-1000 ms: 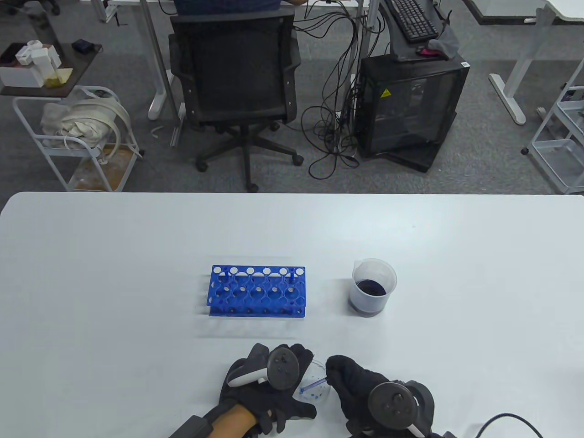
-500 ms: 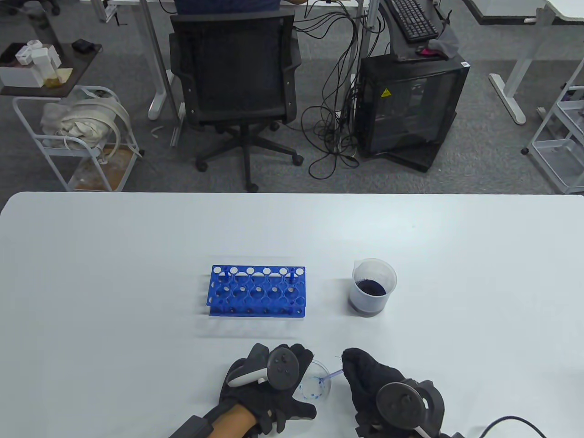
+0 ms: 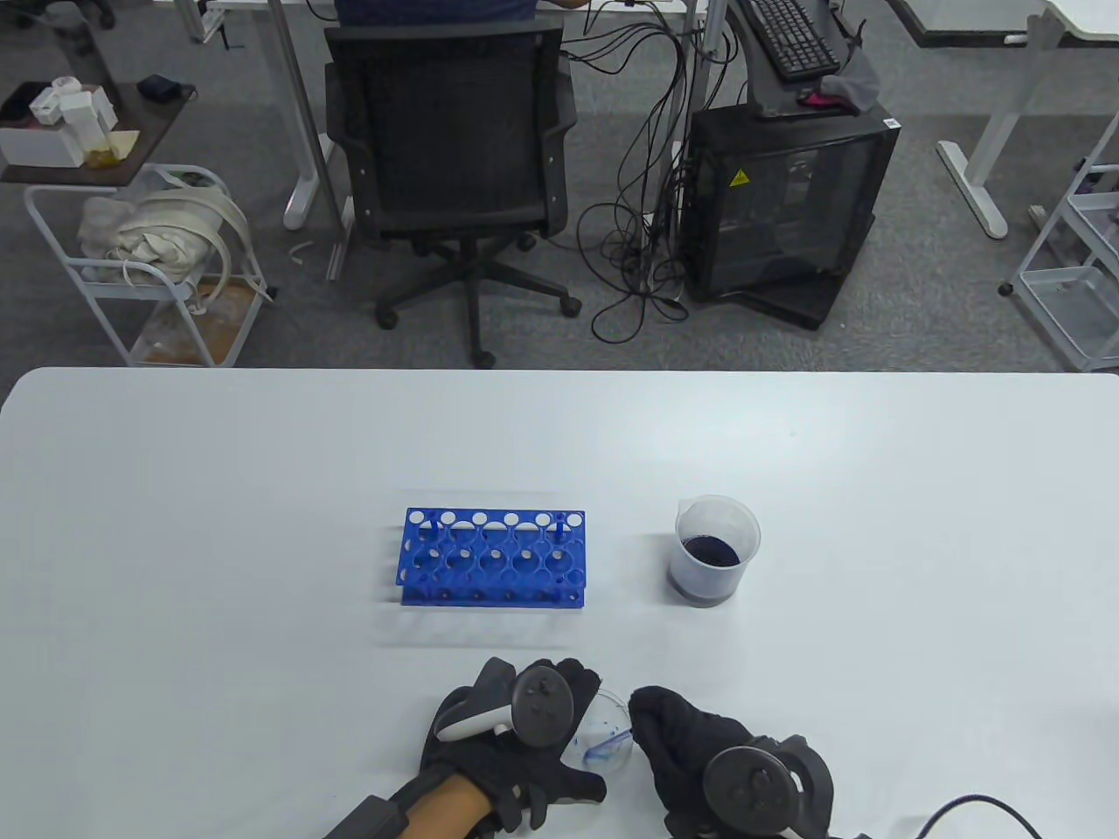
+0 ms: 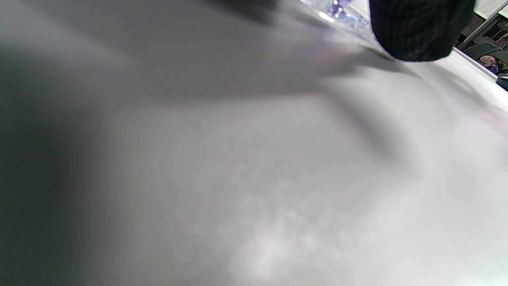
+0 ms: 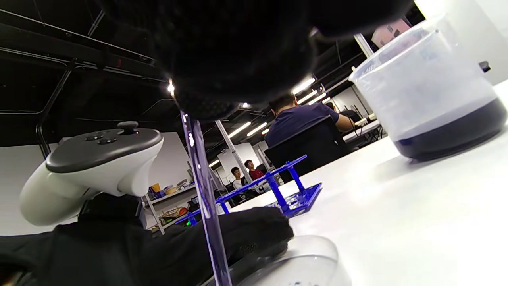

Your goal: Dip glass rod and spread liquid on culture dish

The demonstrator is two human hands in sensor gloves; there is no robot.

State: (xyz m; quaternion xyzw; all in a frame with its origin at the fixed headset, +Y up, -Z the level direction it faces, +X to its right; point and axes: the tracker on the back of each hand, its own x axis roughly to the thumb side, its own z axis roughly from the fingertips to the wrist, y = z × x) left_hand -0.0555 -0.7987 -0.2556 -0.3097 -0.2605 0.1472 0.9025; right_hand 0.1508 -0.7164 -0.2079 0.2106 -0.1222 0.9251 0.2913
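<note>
White table (image 3: pixel 262 524) lay underhand; left hand (image 3: pixel 511 743) pressed the culture dish (image 3: pixel 603 743) steady while right hand (image 3: pixel 699 752) pinched the glass rod (image 5: pixel 204 198) over it.

Hiding much of dish (image 3: pixel 609 739) under both hands. Blurring table (image 4: pixel 254 178) throughout left wrist view. Cropping rod (image 5: pixel 206 206) tip at right wrist view's bottom edge.
</note>
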